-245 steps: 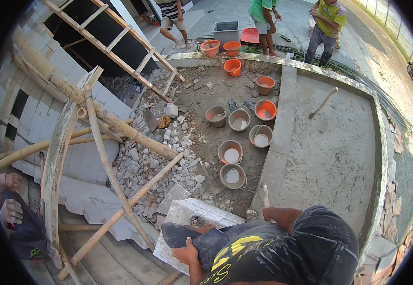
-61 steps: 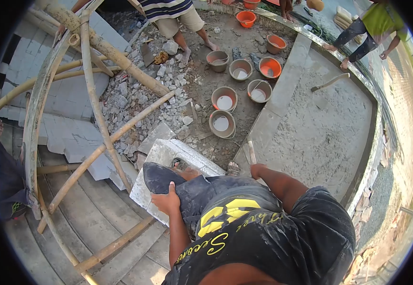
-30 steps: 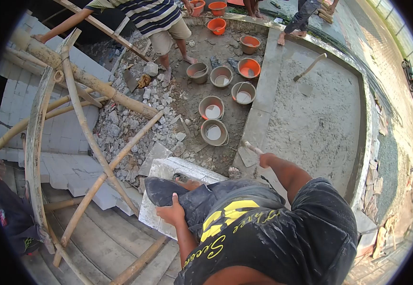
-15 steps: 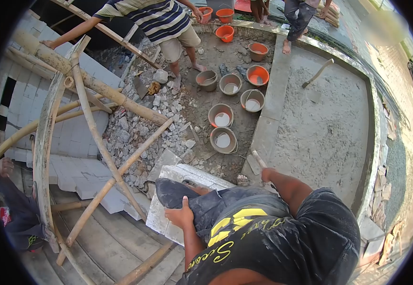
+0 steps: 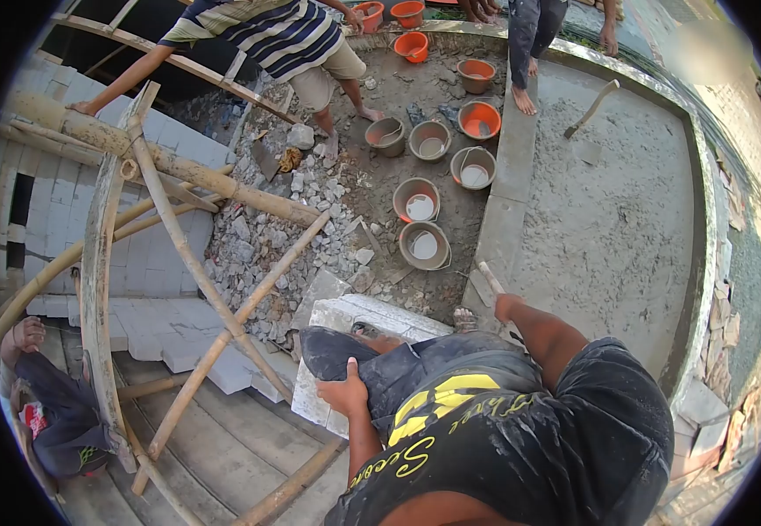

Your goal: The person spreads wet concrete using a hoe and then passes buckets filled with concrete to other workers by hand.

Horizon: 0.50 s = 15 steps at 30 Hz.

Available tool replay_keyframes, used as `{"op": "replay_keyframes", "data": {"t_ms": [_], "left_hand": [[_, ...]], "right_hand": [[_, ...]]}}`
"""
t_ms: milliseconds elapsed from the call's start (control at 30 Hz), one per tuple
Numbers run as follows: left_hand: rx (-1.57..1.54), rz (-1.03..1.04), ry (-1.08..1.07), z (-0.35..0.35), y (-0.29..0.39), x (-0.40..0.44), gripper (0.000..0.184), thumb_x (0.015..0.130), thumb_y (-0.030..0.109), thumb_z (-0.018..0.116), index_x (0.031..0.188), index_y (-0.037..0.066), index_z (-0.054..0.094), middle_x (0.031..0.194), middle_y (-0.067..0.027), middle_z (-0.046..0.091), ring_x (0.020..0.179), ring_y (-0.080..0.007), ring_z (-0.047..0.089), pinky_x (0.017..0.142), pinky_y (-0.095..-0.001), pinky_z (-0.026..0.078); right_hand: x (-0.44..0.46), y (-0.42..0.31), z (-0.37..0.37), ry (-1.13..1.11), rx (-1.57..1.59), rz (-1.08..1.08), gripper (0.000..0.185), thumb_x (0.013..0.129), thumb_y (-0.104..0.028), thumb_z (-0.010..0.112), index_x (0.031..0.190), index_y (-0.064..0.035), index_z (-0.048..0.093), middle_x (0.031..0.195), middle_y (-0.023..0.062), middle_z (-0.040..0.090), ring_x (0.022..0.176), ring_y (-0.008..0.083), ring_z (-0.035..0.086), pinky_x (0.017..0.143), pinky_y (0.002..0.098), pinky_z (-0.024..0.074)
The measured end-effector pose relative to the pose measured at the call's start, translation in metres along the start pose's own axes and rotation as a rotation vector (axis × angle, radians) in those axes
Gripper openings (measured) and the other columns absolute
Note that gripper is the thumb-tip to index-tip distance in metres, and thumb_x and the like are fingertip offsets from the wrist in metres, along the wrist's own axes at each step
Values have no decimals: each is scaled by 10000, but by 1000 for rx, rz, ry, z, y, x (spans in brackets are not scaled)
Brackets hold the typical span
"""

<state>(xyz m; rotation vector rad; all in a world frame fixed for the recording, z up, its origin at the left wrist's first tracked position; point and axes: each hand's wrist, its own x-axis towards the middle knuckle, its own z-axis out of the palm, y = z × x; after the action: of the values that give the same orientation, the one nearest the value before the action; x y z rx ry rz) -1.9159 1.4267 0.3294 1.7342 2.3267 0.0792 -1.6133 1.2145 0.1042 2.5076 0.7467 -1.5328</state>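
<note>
While the right hand is gripping a pale handle, its fingers are closing narrowly round the shaft; what the handle's hidden end is attached to, I cannot tell. The left hand is resting on the bent knee, thumb spread wide from the fingers, holding no tool. For good control, the right grip should be staying firm and the wrist loose, with the left hand steadying the lean. Regarding edges, the concrete ledge is running ahead of the right fingers, a bare foot is standing just to their left, and the nearest bucket is sitting ahead-left. Wider swinging room is probably lying rightward, over the rough grey slab, bounded by its raised rim.
</note>
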Motion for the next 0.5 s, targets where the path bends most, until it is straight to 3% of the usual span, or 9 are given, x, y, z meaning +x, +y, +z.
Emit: {"op": "replay_keyframes", "data": {"t_ms": [100, 167, 233, 300, 400, 500], "left_hand": [[-49, 44, -58, 4, -5, 8, 969, 722, 460, 775, 1339, -124, 308, 1262, -288, 441, 1163, -424, 484, 989, -487, 397], [-504, 266, -108, 16, -26, 20, 834, 803, 354, 737, 1361, -91, 307, 1307, -278, 428, 1176, -373, 490, 994, -438, 399], [-855, 130, -174, 10, -35, 22, 699, 865, 268, 685, 1369, -61, 327, 1350, -256, 416, 1162, -322, 502, 979, -386, 407], [-827, 123, -137, 14, -65, 30, 638, 891, 261, 655, 1352, -58, 352, 1329, -238, 459, 1130, -295, 524, 947, -360, 426], [-711, 113, -260, 51, -119, 52, 517, 890, 225, 637, 1281, -52, 444, 1135, -205, 601, 1030, -250, 578, 901, -336, 446], [-748, -37, -644, 152, -232, 93, 480, 856, 229, 656, 1233, -26, 505, 1129, -194, 619, 1034, -242, 597, 902, -330, 451]], "right_hand": [[8, 5, 2, 27, 5, -17, 369, 764, -115, 580, 1116, -36, 656, 1140, 179, 654, 1074, 317, 632, 893, 414, 516], [16, 15, 6, 9, -58, -47, 370, 765, -120, 577, 1117, -38, 656, 1144, 178, 653, 1073, 323, 631, 894, 415, 516], [24, 18, 6, 108, -21, -57, 326, 754, -121, 575, 1049, -38, 685, 1093, 179, 670, 1033, 311, 650, 867, 413, 526], [36, 21, 5, 74, -93, -96, 298, 745, -131, 583, 1005, -42, 699, 1057, 177, 679, 994, 307, 662, 842, 408, 533], [58, 31, 4, 63, -115, -188, 249, 729, -137, 599, 930, -54, 719, 985, 171, 693, 917, 304, 678, 795, 399, 543], [118, 60, 36, 43, 11, -313, 234, 713, -114, 611, 912, -62, 723, 938, 161, 698, 866, 301, 683, 759, 388, 548]]}}
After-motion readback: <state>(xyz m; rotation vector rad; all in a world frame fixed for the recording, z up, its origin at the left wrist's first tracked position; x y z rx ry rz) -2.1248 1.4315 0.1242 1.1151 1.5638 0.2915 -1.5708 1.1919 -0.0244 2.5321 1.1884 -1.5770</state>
